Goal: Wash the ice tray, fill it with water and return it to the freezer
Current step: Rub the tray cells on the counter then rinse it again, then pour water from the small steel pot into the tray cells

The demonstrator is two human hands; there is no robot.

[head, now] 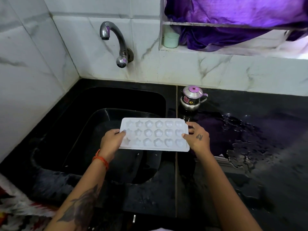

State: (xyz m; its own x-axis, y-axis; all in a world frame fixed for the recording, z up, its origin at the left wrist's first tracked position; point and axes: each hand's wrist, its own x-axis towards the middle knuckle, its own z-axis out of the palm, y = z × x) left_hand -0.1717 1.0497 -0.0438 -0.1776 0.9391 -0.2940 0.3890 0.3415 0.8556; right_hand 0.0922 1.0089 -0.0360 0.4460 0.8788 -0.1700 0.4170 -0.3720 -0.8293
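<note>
A white plastic ice tray [154,134] with star, flower and heart shaped cups is held level over the right part of the black sink [70,114]. My left hand [112,141] grips its left short edge, thumb on top. My right hand [198,139] grips the right short edge, thumb on the rim and fingers underneath. The steel tap [115,39] juts from the tiled wall above the sink, and no water runs from it. I cannot tell whether the cups hold water.
A small steel pot with a lid [192,98] stands on the black counter just behind the tray. Puddles of water [241,147] spread over the counter at the right. A pale cup [170,40] and purple cloth [233,19] sit in the wall niche.
</note>
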